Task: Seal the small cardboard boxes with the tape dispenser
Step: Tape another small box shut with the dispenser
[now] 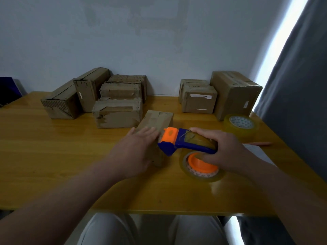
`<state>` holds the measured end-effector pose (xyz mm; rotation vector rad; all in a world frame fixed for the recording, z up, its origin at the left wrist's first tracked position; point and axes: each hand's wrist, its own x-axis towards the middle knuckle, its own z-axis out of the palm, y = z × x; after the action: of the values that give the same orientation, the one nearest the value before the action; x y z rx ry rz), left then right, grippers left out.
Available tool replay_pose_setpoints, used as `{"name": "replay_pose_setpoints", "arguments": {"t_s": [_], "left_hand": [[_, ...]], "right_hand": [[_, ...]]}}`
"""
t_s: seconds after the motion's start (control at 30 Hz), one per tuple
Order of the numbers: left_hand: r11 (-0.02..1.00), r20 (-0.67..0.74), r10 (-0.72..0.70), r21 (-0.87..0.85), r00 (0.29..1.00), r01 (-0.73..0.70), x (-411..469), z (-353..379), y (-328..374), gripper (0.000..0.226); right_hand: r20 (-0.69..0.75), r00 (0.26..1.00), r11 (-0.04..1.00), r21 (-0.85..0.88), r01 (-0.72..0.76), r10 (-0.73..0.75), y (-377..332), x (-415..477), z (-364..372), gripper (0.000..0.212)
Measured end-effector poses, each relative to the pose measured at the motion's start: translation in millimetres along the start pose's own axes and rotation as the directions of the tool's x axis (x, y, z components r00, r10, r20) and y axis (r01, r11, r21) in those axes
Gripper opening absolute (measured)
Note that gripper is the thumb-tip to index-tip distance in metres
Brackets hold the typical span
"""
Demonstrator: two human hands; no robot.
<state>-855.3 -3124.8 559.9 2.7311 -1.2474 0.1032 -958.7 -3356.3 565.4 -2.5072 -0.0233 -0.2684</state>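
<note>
The left hand [136, 147] lies flat on the small cardboard box [159, 119], its fingers [147, 132] straight and holding nothing. The right hand [228, 152] has its fingers [209, 157] curled round the tape dispenser [184, 144], whose orange head meets the box just beside the left fingertips. Other boxes [117, 114] stand beyond them on the tabletop [70, 165].
</note>
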Motion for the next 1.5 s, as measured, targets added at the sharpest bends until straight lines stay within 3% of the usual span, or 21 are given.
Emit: {"name": "replay_pose_setpoints", "arguments": {"t_s": [0.17, 0.5, 0.73, 0.93, 1.17, 1.3, 1.4, 1.5], "left_hand": [[0.998, 0.028, 0.065, 0.021, 0.998, -0.065, 2, -2, -8, 0.084], [0.999, 0.003, 0.05, 0.009, 0.999, -0.05, 3, -6, -6, 0.077], [0.998, -0.037, 0.048, 0.034, 0.998, -0.047, 5, -4, -3, 0.072], [1.0, -0.044, 0.017, 0.009, 0.999, -0.017, 6, -1, -4, 0.071], [1.0, -0.078, -0.017, 0.005, 0.997, 0.018, 9, 3, -3, 0.067], [0.999, -0.087, -0.044, -0.001, 0.995, 0.044, 10, 3, -3, 0.064], [0.998, -0.082, -0.064, 0.015, 0.995, 0.065, 11, 2, -3, 0.064], [0.998, -0.116, -0.06, -0.002, 0.991, 0.06, 11, -1, -3, 0.053]], "right_hand": [[0.026, 1.0, 1.0, -0.011, -0.009, 0.01, -3, -4, -4, 0.077], [0.123, 0.988, 0.995, -0.031, -0.094, 0.097, 10, -27, -33, 0.083], [0.16, 0.98, 0.988, -0.118, -0.099, 0.117, 6, -24, -32, 0.069], [0.311, 0.929, 0.97, -0.195, -0.144, 0.201, -9, 11, -11, 0.068], [0.414, 0.846, 0.938, -0.061, -0.341, 0.335, -9, 24, -13, 0.062], [0.492, 0.799, 0.938, -0.149, -0.313, 0.346, -11, 24, -8, 0.062], [0.399, 0.838, 0.928, -0.163, -0.336, 0.373, -11, 21, -18, 0.067], [0.161, 0.913, 0.912, -0.238, -0.334, 0.376, -3, 19, -31, 0.078]]}}
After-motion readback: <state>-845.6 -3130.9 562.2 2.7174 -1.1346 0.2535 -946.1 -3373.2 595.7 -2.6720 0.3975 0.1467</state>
